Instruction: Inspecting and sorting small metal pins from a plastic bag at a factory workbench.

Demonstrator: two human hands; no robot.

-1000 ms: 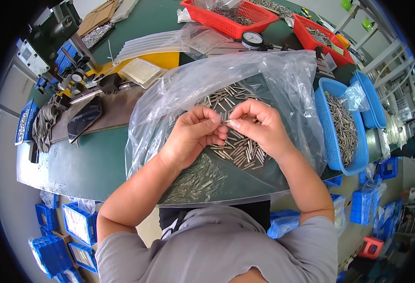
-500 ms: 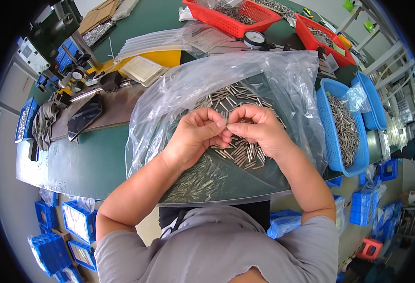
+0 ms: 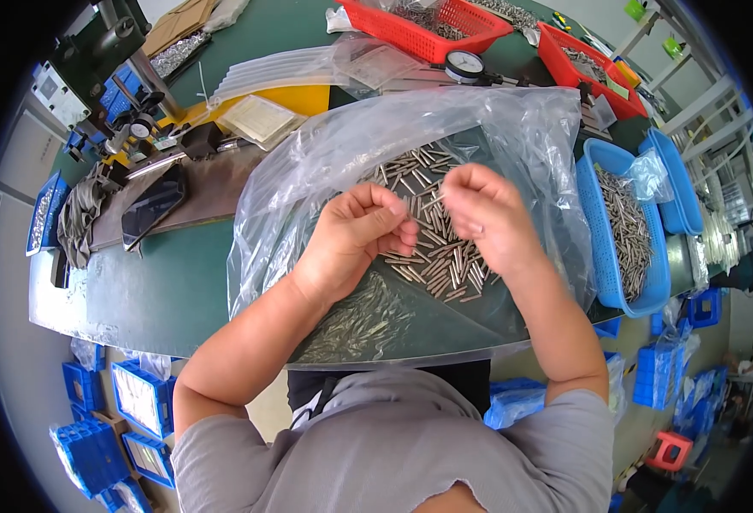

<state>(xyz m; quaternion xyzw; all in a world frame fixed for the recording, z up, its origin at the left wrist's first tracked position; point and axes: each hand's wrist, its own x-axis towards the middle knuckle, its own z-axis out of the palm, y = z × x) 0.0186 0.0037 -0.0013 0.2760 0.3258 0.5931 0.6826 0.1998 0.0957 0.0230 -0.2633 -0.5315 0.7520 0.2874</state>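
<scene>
Many slim, pointed metal pins (image 3: 455, 265) lie loose on a clear plastic bag (image 3: 308, 179) spread over the green table. Over the left side of this pile, my left hand (image 3: 361, 229) is closed, thumb against curled fingers; whatever it pinches is too small to make out. My right hand (image 3: 492, 218) sits a little to the right, above the pile and apart from the left one. Its thumb and fingers are pinched together, slightly blurred, and a thin metal pin (image 3: 432, 203) sticks out leftward from the fingertips.
A blue basket (image 3: 588, 222) of similar pins stands at the right. Red baskets (image 3: 487, 38) and a dial gauge (image 3: 464, 65) are at the back. On the left are a phone (image 3: 154, 205), a gauge stand (image 3: 150, 81) and a small blue bin (image 3: 43, 214).
My hands, fingertips together half a second ago, are now apart. The right hand has moved right and slightly up; the left has hardly moved.
</scene>
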